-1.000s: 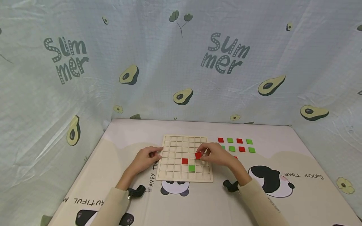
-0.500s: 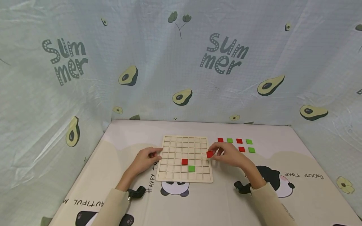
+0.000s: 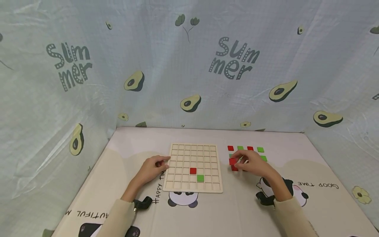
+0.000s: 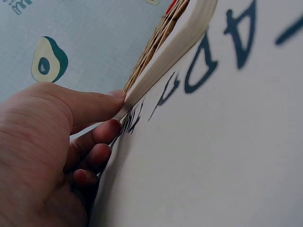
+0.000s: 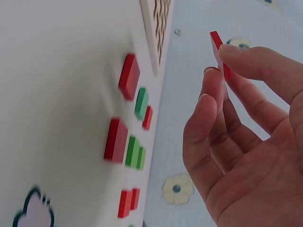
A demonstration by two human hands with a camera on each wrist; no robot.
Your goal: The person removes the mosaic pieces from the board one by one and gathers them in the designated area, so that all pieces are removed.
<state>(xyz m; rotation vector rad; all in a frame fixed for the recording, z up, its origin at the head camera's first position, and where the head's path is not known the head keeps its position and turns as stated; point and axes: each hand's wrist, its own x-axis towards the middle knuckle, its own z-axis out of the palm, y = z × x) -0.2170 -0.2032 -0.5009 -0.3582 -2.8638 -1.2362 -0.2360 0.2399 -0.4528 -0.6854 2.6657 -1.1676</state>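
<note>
A pale wooden grid board (image 3: 180, 186) lies on the table; a red square tile (image 3: 193, 171) and a green square tile (image 3: 200, 178) sit in its cells. At the board's left edge is my left hand (image 3: 151, 168). In the left wrist view its thumb and a fingertip hold the wooden rim (image 4: 163, 61), other fingers curled. My right hand (image 3: 251, 162) is over the loose tiles right of the board. Between thumb and fingers it pinches another red tile (image 5: 218, 52), raised above the table and seen nearly edge-on in the right wrist view.
Several loose red and green tiles lie in rows right of the board, among them a red tile (image 3: 230, 148) and a green tile (image 3: 260, 149); my right hand partly covers some. Behind the table (image 3: 142, 138) hangs a printed curtain (image 3: 160, 65).
From over the board, my right hand has moved right with the red tile and is now above the loose tiles. My left hand stays at the board's edge.
</note>
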